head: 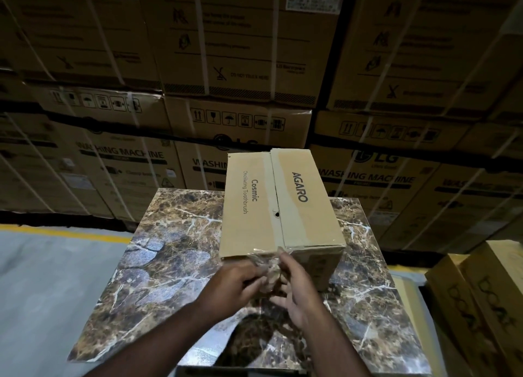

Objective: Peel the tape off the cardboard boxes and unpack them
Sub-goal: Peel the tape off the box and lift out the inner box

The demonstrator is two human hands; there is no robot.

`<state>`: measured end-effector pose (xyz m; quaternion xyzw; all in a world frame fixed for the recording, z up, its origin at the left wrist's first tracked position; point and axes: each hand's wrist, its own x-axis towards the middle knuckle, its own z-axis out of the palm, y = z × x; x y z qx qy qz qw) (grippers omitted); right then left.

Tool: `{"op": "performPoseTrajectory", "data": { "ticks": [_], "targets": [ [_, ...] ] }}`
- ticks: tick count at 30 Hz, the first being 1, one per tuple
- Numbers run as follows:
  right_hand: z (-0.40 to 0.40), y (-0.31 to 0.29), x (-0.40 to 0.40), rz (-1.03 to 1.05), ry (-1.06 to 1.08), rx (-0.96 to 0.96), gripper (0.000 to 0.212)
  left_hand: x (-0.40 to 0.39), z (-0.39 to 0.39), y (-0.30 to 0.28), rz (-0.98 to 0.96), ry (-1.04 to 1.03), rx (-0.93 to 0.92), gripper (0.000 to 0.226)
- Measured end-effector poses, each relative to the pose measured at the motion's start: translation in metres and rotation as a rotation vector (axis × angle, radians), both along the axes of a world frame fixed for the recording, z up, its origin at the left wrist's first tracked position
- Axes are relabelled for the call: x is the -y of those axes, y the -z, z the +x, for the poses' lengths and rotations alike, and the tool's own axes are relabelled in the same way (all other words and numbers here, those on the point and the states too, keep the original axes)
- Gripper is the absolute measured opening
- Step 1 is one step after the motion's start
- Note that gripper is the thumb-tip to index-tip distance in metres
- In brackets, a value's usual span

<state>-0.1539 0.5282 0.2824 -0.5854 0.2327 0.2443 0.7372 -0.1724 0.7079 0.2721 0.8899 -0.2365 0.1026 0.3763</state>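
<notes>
A brown cardboard box point(249, 206) printed "AGARO" and "Cosmic Oscillating Toothbrush" lies on a marble-patterned table point(169, 249). Its top flaps are closed, and a paler band runs along the centre seam. A crumpled wad of clear tape point(270, 272) hangs from the box's near edge. My left hand point(235, 286) and my right hand point(297, 291) meet just in front of the box, and both hold this wad between their fingers.
Tall stacks of strapped washing machine cartons point(254, 65) form a wall behind the table. More cardboard boxes point(481, 306) stand at the right. Grey floor with a yellow line point(56, 232) lies to the left.
</notes>
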Motion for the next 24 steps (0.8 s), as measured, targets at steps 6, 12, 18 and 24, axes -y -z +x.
{"op": "performPoseTrajectory", "data": {
  "ticks": [6, 12, 18, 24],
  "targets": [
    [0.008, 0.003, -0.006, -0.062, 0.045, 0.052, 0.036, 0.004, -0.016, -0.006, 0.212, 0.111, -0.194, 0.049],
    [0.010, 0.003, -0.017, -0.055, 0.025, 0.009, 0.043, -0.012, -0.009, -0.023, 0.409, 0.155, 0.119, 0.035],
    [0.006, 0.008, -0.011, -0.105, 0.022, 0.077, 0.063, -0.017, 0.009, -0.036, 0.198, -0.058, 0.264, 0.044],
    [-0.013, -0.022, -0.006, -0.203, -0.044, 0.275, 0.036, -0.018, 0.038, -0.017, 0.545, -0.016, -0.047, 0.100]
  ]
}}
